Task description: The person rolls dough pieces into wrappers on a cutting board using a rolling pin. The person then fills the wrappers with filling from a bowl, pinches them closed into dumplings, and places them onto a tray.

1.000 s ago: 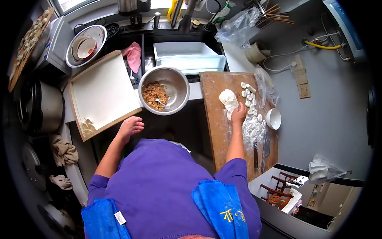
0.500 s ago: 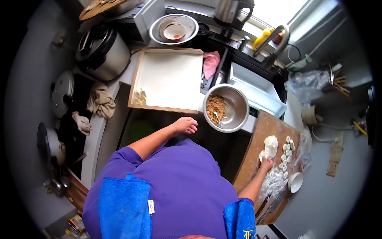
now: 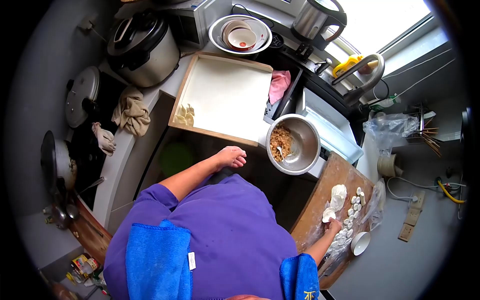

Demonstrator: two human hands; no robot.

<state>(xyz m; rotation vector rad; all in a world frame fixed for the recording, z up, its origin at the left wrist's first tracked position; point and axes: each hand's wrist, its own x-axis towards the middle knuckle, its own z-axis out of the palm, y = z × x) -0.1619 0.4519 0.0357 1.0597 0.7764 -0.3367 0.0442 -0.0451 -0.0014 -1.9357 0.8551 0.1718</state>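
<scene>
My right hand (image 3: pixel 332 226) pinches the edge of a round white dough wrapper (image 3: pixel 328 215) over the floured wooden board (image 3: pixel 312 220). Just beyond it lies a stack of wrappers (image 3: pixel 338 196), with several small dough pieces (image 3: pixel 350 218) to the right. My left hand (image 3: pixel 231 157) hangs in front of my body with its fingers loosely curled, and whether it holds anything is hidden. A steel bowl (image 3: pixel 306 145) with brown filling (image 3: pixel 280 141) and a spoon stands between the board and a white wood-framed tray (image 3: pixel 227 95). A few dumplings (image 3: pixel 185 115) sit in the tray's near left corner.
A white bowl (image 3: pixel 360 243) stands at the board's right edge. Behind are the sink with a pale plastic bin (image 3: pixel 330 122), a faucet (image 3: pixel 367 75) and a pink cloth (image 3: pixel 279 85). Stacked bowls (image 3: pixel 241 37) and a pressure cooker (image 3: pixel 145 50) stand at the back left.
The view has turned, so the scene appears rotated. My right hand has drawn a wrapper slightly away from the stack toward me. My left hand's fingers have curled in more.
</scene>
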